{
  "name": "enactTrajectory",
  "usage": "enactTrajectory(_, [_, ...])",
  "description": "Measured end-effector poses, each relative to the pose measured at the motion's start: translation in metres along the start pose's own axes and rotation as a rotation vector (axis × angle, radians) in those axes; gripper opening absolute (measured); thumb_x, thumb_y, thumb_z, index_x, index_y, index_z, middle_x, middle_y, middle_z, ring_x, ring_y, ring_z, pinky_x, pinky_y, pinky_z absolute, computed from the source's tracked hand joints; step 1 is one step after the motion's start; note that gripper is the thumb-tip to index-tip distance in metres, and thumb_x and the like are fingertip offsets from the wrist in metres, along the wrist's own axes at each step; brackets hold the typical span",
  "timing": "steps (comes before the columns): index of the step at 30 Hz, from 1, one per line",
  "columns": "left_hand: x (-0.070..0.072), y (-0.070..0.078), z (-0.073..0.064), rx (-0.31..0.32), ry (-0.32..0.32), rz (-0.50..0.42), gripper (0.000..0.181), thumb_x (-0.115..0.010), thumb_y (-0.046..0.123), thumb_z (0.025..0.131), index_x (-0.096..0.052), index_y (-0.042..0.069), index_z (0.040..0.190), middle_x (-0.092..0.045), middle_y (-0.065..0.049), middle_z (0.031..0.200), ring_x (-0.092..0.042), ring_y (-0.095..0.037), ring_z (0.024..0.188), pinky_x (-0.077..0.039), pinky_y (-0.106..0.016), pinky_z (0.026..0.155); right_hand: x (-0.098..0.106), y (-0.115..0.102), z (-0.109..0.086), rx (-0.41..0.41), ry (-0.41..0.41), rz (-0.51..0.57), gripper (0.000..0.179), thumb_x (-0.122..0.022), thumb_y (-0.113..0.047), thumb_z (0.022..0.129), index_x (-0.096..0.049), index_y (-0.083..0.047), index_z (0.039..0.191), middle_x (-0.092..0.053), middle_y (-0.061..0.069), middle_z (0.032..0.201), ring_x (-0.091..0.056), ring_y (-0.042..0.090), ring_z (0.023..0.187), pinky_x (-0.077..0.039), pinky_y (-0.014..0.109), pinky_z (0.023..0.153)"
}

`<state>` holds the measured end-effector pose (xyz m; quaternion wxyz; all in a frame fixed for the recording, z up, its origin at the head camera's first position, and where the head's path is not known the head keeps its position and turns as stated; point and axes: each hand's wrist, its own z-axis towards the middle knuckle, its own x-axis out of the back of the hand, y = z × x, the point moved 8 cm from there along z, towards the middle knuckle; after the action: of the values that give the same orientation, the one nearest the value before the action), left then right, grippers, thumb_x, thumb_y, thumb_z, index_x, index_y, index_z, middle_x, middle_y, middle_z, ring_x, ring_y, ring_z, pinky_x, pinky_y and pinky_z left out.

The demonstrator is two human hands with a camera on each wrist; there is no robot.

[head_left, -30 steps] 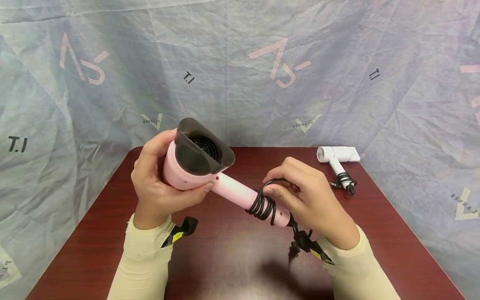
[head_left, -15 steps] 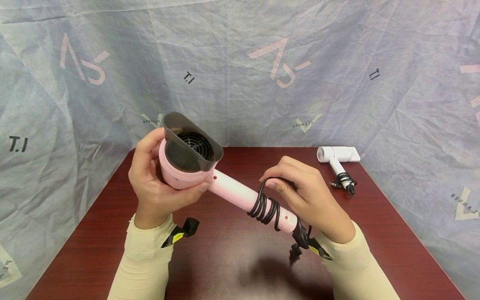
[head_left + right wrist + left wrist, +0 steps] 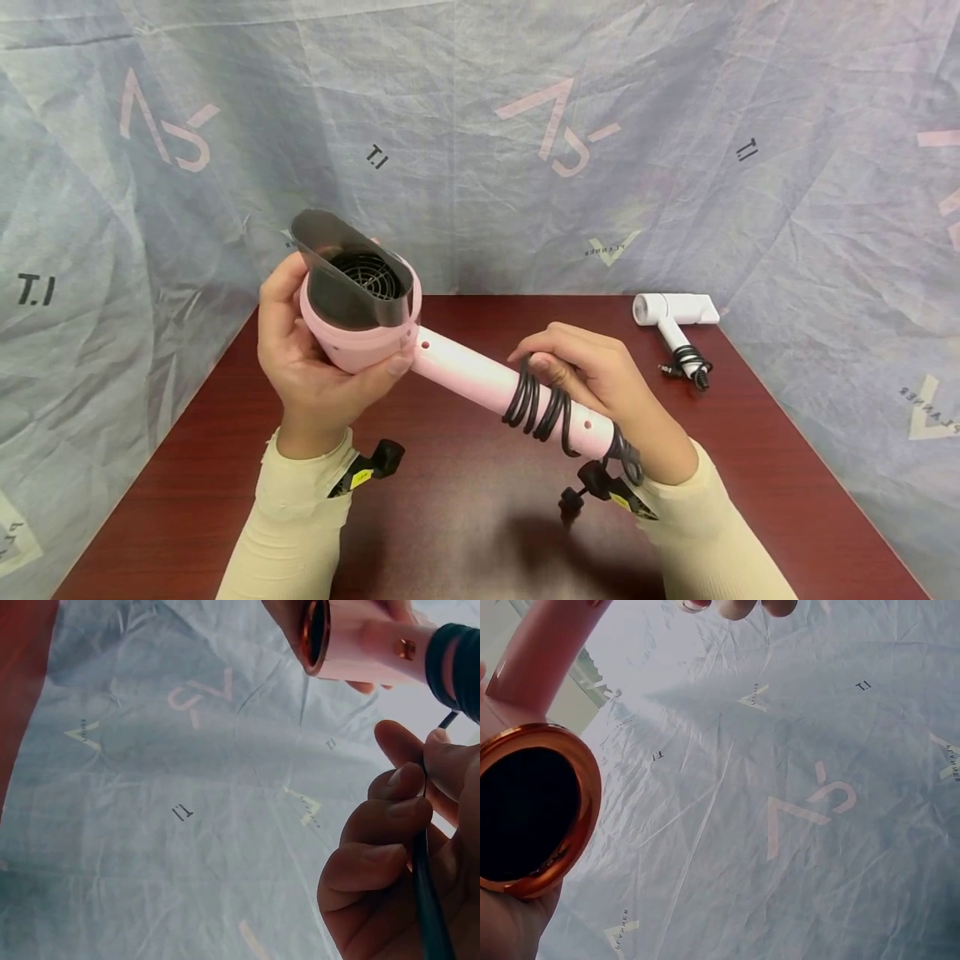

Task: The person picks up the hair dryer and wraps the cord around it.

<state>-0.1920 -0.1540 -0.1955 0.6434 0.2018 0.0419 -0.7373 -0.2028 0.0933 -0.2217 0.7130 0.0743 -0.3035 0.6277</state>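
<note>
A pink hair dryer (image 3: 465,371) with a smoky dark nozzle (image 3: 337,296) is held above the table, its handle slanting down to the right. My left hand (image 3: 307,379) grips the dryer's head, thumb near where the handle joins. Several turns of black cord (image 3: 555,415) wrap the lower handle. Just behind those turns, my right hand (image 3: 600,379) pinches the cord between thumb and forefinger. In the right wrist view a cord length (image 3: 426,892) runs across that palm under curled fingers. The left wrist view shows the dryer's copper-coloured rear ring (image 3: 591,787).
A white hair dryer (image 3: 678,308) lies at the table's back right, black cord wound round its handle. The dark red table (image 3: 450,517) is bordered by a printed grey cloth (image 3: 450,208) behind and at both sides.
The pink hair dryer's head has moved left and slightly up in the left hand. The right hand has shifted slightly left, and its cord loop now lies closer to the handle.
</note>
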Motion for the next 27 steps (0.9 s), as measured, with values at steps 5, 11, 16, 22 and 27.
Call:
enactTrajectory(5, [0.001,-0.003,-0.001,-0.007,0.009,0.024,0.087,-0.097,0.013,0.059,-0.051,-0.017,0.126,-0.069,-0.02,0.112,-0.068,-0.031,0.102,-0.054,-0.035,0.095,-0.003,0.006,-0.001,-0.071,-0.033,-0.004,0.028,-0.053,-0.03,0.108,-0.074,-0.012,0.103,-0.071,-0.005,0.09,-0.06,0.004,0.079,-0.048,0.018,0.071])
enactTrajectory(11, [0.0,-0.003,-0.001,-0.011,0.019,0.051,0.087,-0.096,0.014,0.059,-0.05,-0.017,0.127,-0.07,-0.02,0.111,-0.068,-0.031,0.103,-0.053,-0.036,0.095,-0.005,0.01,-0.003,-0.151,-0.057,-0.006,0.016,-0.058,-0.016,0.106,-0.073,-0.011,0.103,-0.07,-0.004,0.091,-0.061,0.006,0.08,-0.049,0.02,0.072])
enactTrajectory(16, [0.001,-0.002,-0.002,-0.016,0.034,0.09,0.088,-0.096,0.017,0.061,-0.05,-0.018,0.127,-0.069,-0.021,0.112,-0.067,-0.032,0.104,-0.053,-0.037,0.096,-0.01,0.016,-0.007,-0.252,-0.093,0.011,0.014,-0.059,-0.008,0.104,-0.072,-0.014,0.102,-0.067,-0.006,0.088,-0.058,0.007,0.075,-0.048,0.021,0.067])
enactTrajectory(22, [0.0,-0.002,-0.003,-0.034,0.035,0.159,0.093,-0.097,0.025,0.063,-0.048,-0.019,0.128,-0.068,-0.02,0.115,-0.066,-0.031,0.106,-0.052,-0.037,0.098,-0.01,0.013,-0.007,-0.275,-0.116,0.05,0.018,-0.059,-0.003,0.098,-0.071,-0.014,0.104,-0.064,-0.008,0.084,-0.056,0.007,0.071,-0.047,0.022,0.063])
enactTrajectory(27, [0.0,-0.003,-0.003,-0.046,0.058,0.146,0.094,-0.097,0.026,0.062,-0.048,-0.018,0.129,-0.068,-0.021,0.115,-0.066,-0.032,0.106,-0.052,-0.037,0.098,-0.011,0.009,-0.004,-0.278,-0.129,0.086,0.018,-0.064,-0.004,0.093,-0.07,-0.015,0.105,-0.066,-0.009,0.086,-0.058,0.007,0.075,-0.05,0.024,0.066])
